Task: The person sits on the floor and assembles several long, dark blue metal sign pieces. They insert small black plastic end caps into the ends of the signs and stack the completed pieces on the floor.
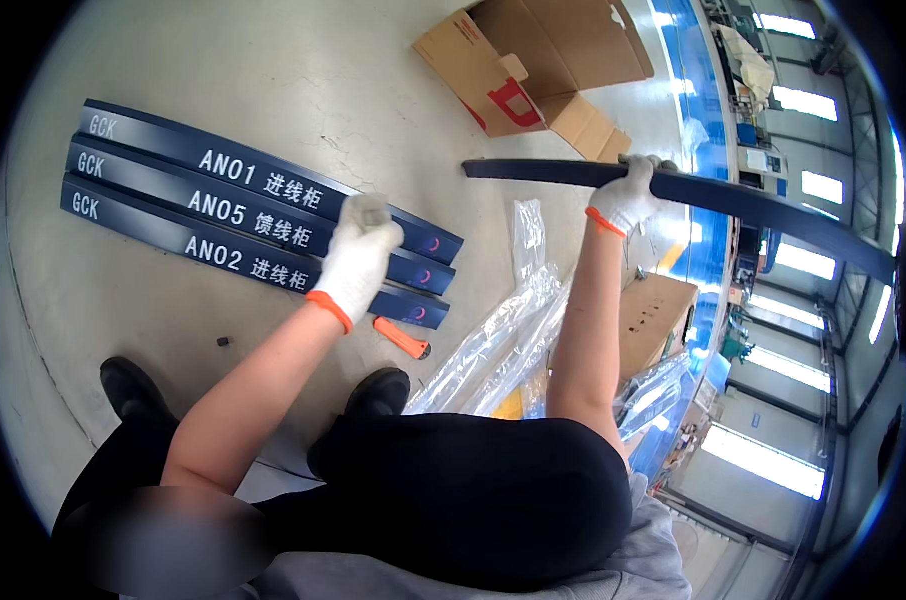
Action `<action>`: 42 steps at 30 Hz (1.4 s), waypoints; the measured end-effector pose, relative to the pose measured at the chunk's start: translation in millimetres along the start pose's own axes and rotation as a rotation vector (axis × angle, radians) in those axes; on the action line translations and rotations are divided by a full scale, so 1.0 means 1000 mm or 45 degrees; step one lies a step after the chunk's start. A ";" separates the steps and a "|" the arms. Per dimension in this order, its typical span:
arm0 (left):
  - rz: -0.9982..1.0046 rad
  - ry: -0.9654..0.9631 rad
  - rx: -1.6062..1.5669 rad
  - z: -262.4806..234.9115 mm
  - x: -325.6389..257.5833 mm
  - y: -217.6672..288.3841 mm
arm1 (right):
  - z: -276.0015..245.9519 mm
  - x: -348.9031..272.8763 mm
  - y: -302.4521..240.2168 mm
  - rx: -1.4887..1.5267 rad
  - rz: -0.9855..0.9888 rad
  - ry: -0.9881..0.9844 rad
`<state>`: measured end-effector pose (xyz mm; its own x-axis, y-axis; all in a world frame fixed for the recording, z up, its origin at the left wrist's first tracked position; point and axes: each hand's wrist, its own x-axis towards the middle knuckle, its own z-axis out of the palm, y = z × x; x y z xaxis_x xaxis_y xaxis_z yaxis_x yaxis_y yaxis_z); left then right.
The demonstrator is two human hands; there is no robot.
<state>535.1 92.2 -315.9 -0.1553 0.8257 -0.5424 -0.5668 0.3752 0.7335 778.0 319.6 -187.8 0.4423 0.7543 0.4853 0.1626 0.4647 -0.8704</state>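
Three long dark-blue label panels with white lettering lie side by side on the floor: an upper panel (183,151), a middle panel (153,188) and a lower panel (143,222). My left hand (358,258), in a white glove with an orange cuff, is over their right part. Its fingers are curled closed; whatever they may hold is hidden. My right hand (628,197), gloved alike, grips another long dark panel (753,205) near its middle, raised off the floor to the right. An orange utility knife (401,338) lies just below the panels' right ends.
An open cardboard box (573,45) stands at the far side. Crumpled clear plastic wrap (503,335) spreads over the floor between my arms. A second cardboard box (658,315) sits right of my right forearm. My black shoes (378,390) are close to the knife.
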 end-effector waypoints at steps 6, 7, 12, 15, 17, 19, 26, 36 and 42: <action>-0.009 -0.207 0.185 -0.020 0.002 -0.001 | -0.047 0.008 -0.054 0.079 -0.141 0.045; -0.047 -0.221 0.182 -0.021 0.000 0.006 | -0.051 0.001 -0.073 0.211 -0.083 0.105; 0.292 -0.273 0.575 0.009 -0.017 0.047 | -0.084 0.003 -0.162 0.708 0.130 0.139; 0.698 -0.301 0.539 0.027 -0.023 0.066 | -0.109 0.013 -0.182 0.845 0.252 0.268; 0.957 -0.415 0.398 0.040 -0.030 0.086 | -0.121 0.011 -0.192 0.837 0.297 0.308; 1.051 -0.525 0.411 0.043 -0.038 0.106 | -0.126 0.005 -0.196 0.835 0.378 0.368; 1.056 -0.636 0.258 0.050 -0.065 0.128 | -0.162 0.005 -0.186 0.993 0.452 0.205; 1.138 -0.790 0.375 0.041 -0.079 0.145 | -0.153 -0.009 -0.183 1.472 0.432 -0.074; 1.319 -0.665 0.644 0.026 -0.064 0.136 | -0.151 -0.009 -0.185 1.066 0.171 -0.179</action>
<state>488.9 101.3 -170.4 0.0623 0.8521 0.5196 0.0185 -0.5216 0.8530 877.2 156.5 -44.2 0.2888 0.8523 0.4362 -0.6121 0.5147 -0.6003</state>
